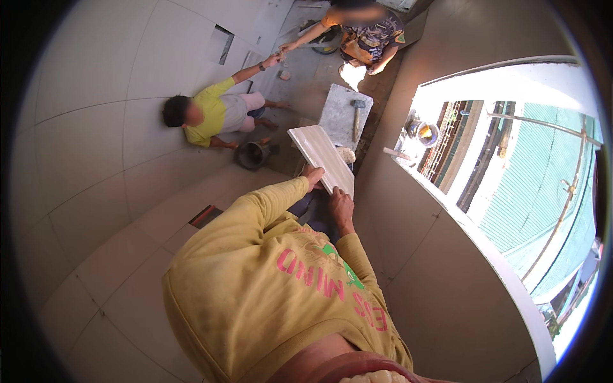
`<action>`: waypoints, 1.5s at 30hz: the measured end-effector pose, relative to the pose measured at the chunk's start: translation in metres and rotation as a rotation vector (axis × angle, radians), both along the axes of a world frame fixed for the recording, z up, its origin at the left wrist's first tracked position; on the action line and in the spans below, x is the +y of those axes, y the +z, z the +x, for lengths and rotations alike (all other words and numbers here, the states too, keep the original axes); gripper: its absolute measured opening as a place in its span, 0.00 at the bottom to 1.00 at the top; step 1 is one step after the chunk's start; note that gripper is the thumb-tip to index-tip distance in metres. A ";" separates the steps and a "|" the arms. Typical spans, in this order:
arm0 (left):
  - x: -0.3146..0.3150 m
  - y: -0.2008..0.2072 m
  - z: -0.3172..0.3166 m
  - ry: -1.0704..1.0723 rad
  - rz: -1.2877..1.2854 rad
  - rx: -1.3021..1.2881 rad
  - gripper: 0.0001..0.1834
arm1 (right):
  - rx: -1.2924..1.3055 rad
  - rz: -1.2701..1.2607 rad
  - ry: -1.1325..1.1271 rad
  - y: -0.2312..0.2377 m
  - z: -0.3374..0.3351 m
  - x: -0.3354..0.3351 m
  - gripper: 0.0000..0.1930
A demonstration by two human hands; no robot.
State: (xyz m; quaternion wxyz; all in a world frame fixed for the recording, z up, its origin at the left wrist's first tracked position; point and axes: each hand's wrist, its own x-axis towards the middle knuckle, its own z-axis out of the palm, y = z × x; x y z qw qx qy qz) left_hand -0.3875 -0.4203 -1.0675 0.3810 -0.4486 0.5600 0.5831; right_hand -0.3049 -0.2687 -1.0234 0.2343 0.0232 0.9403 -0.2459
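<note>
A long, pale rectangular tile (pixel 322 153) with faint streaks is held out in front of me at a tilt. My left hand (pixel 313 177) grips its left edge near the close end, with some fingers hidden beneath. At the near right corner my right hand (pixel 341 205) is closed on the same tile. Beyond it, a hammer (pixel 357 121) with a dark head lies on a dusty grey slab (pixel 338 102). A roundish pale object (pixel 347 154) shows partly past the tile's right edge.
To the left, a person in a yellow-green top (pixel 214 115) reaches toward another person in a patterned shirt (pixel 367 41); their hands meet. A dark bucket (pixel 252 155) stands nearby. Tiled walls (pixel 96 153) enclose the space. Another bucket (pixel 426 134) sits by the window opening at right.
</note>
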 end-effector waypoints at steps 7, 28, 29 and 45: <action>-0.013 -0.010 -0.007 -0.007 0.041 -0.040 0.21 | -0.020 -0.017 0.008 -0.006 -0.005 -0.007 0.09; -0.069 0.039 -0.051 0.312 0.213 0.085 0.22 | 0.075 -0.065 0.282 0.036 -0.097 -0.016 0.13; -0.078 0.036 -0.057 0.315 0.226 0.106 0.22 | 0.072 -0.082 0.293 0.043 -0.106 -0.016 0.15; -0.198 -0.047 -0.131 0.064 -0.174 0.186 0.25 | -0.361 -0.034 -0.217 -0.023 0.038 0.155 0.24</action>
